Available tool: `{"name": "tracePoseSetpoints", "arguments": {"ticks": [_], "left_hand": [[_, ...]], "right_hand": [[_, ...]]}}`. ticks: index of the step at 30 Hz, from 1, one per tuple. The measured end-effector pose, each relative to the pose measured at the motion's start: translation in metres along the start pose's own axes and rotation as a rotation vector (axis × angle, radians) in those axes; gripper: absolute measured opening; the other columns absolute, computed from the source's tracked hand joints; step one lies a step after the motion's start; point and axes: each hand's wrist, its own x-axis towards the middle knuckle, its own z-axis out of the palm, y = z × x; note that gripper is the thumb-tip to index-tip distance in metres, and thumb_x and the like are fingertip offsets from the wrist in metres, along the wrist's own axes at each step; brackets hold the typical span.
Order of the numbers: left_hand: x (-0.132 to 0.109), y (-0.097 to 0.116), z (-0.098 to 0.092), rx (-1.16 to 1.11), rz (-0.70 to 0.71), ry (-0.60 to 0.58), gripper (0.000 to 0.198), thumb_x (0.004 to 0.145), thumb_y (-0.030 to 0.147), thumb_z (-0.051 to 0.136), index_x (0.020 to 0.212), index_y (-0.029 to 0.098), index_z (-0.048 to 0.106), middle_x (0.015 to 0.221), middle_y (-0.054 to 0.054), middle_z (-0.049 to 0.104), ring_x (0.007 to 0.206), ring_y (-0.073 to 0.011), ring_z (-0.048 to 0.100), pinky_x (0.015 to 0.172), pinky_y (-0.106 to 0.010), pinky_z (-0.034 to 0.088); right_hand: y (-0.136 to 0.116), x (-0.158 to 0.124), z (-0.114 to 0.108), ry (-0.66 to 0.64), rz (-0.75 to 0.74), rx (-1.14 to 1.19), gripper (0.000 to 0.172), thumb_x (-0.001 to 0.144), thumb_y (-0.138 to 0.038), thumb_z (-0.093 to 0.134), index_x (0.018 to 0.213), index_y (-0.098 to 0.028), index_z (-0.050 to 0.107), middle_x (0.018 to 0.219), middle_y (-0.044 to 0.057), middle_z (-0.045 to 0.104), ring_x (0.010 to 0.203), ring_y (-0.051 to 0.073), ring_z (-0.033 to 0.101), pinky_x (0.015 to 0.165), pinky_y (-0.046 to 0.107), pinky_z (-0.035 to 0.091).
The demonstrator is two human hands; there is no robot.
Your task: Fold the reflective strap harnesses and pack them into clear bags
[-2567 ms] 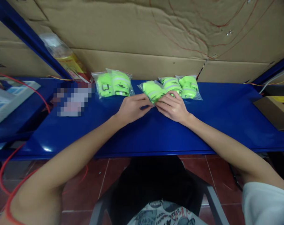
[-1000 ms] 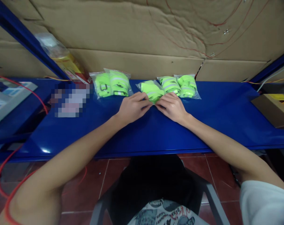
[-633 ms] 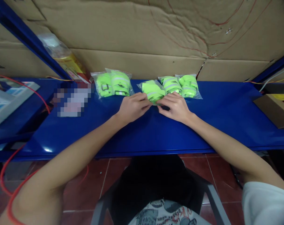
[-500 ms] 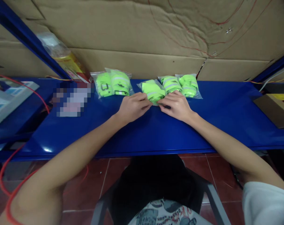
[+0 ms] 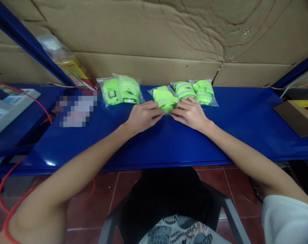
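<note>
Hands, your left hand [image 5: 144, 116] and your right hand [image 5: 190, 115], pinch the near edge of one clear bag [image 5: 166, 96].

Your thumbs and fingers are closed on that edge, side by side, but the tips are partly hidden, so I can't tell how hard you press. The bag sits on the blue surface [image 5: 154, 145] with a bright green roll [image 5: 162, 93] inside. Working along the edge looks like the step in hand; I think the next move calls for small, even pinches, with the bag kept flat. Close on the right are a striped green bag [image 5: 183, 91] and the end bag [image 5: 204, 92]. Two more bags [image 5: 130, 88] lie off to the left. Past them, a bottle [image 5: 71, 66] leans near the cardboard wall [image 5: 143, 34].
</note>
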Motion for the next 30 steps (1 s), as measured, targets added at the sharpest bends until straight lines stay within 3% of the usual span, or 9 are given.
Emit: {"name": "tracePoseSetpoints", "arguments": {"ticks": [11,17,20,24,30], "left_hand": [[0.005,0.004,-0.004,-0.011,-0.048,-0.032,0.017,0.105,0.026,0.067,0.097,0.023,0.082,0.09,-0.002,0.077,0.08,-0.0151,0.069,0.066,-0.028,0.049],[0.005,0.008,-0.003,0.004,-0.031,0.012,0.015,0.104,0.024,0.067,0.098,0.022,0.081,0.091,-0.001,0.077,0.081,-0.0159,0.07,0.065,-0.029,0.05],[0.005,0.007,-0.002,0.012,-0.035,0.006,0.017,0.107,0.025,0.065,0.099,0.022,0.081,0.091,-0.002,0.077,0.082,-0.0162,0.07,0.065,-0.029,0.05],[0.005,0.007,-0.003,0.023,-0.043,-0.026,0.021,0.109,0.027,0.063,0.099,0.021,0.08,0.094,-0.002,0.078,0.084,-0.0171,0.071,0.066,-0.03,0.049],[0.004,0.008,-0.005,0.041,-0.057,-0.063,0.024,0.111,0.028,0.061,0.098,0.022,0.08,0.093,-0.003,0.079,0.085,-0.0177,0.07,0.064,-0.031,0.047]], "right_hand": [[-0.006,0.004,0.003,0.08,-0.083,-0.111,0.035,0.113,-0.021,0.047,0.098,-0.017,0.077,0.09,0.007,0.072,0.085,0.023,0.055,0.079,0.04,0.033],[-0.011,0.006,0.001,0.009,0.008,-0.062,0.022,0.106,-0.016,0.049,0.104,-0.016,0.071,0.099,0.011,0.072,0.092,0.027,0.057,0.083,0.041,0.035],[-0.014,0.006,0.0,-0.005,0.02,-0.044,0.018,0.105,-0.022,0.053,0.109,-0.016,0.07,0.104,0.012,0.072,0.096,0.029,0.058,0.086,0.042,0.036],[-0.014,0.004,0.002,0.044,-0.026,-0.077,0.026,0.108,-0.036,0.058,0.116,-0.016,0.072,0.108,0.012,0.073,0.097,0.029,0.059,0.085,0.042,0.035],[-0.013,0.004,0.008,0.096,-0.05,-0.094,0.032,0.115,-0.027,0.05,0.101,-0.018,0.077,0.101,0.007,0.078,0.09,0.023,0.06,0.083,0.041,0.032]]}}
